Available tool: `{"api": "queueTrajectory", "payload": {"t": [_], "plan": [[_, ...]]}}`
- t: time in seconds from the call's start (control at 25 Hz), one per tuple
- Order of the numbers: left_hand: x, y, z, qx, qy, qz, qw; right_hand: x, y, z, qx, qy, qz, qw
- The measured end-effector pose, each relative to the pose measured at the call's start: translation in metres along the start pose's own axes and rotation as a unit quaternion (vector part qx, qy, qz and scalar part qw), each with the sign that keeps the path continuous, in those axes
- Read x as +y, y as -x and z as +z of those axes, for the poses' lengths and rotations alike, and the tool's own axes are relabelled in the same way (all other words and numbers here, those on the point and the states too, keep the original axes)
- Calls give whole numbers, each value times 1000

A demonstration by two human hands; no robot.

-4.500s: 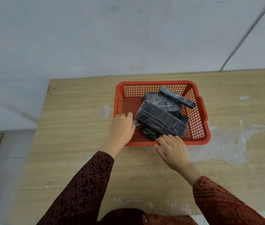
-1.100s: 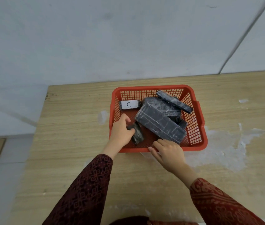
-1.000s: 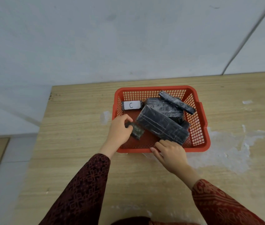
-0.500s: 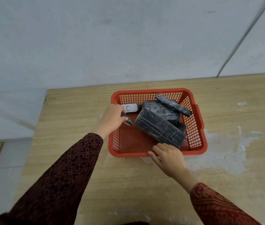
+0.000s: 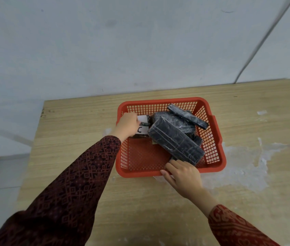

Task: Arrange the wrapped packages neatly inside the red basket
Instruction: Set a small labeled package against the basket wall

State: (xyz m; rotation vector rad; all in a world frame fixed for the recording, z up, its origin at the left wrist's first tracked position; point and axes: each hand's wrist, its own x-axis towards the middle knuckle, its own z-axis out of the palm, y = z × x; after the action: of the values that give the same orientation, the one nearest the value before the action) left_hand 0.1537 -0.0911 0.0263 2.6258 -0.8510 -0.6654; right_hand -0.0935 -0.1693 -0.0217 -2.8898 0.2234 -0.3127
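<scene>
Several wrapped packages (image 5: 175,141) are lying crookedly in the red basket (image 5: 170,172), and one small one is just now being set down: the small dark packet (image 5: 143,123), which a moment ago was being lifted from the near left of the basket floor, is now sitting at the far left corner, on or against the packet with the white label marked C (image 5: 142,129). That is leaving the near left of the basket floor bare, which I take as room being made for the bigger pieces. The largest black block is still leaning diagonally across the middle, shiny under clear film, its near end riding up toward the front rim; a long thin bar (image 5: 187,116) is propped across the far right corner. The left hand (image 5: 127,126) is closing narrowly around the small packet. The right hand (image 5: 183,175) is resting fingers-curled on the front rim, steadying the basket on the bench (image 5: 80,125) and holding nothing else.
</scene>
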Motion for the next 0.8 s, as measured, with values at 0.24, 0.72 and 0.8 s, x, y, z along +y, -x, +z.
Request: {"api": "queueTrajectory", "payload": {"t": [0.24, 0.72, 0.8], "plan": [[-9, 1, 28, 53, -77, 31, 995, -1, 0, -2, -3, -1, 1, 1000], [-17, 24, 42, -40, -211, 109, 971, -1, 2, -5, -36, -24, 3, 999], [-17, 26, 43, -33, -213, 104, 971, 1, 1, -8, -44, -56, 1, 997]]}}
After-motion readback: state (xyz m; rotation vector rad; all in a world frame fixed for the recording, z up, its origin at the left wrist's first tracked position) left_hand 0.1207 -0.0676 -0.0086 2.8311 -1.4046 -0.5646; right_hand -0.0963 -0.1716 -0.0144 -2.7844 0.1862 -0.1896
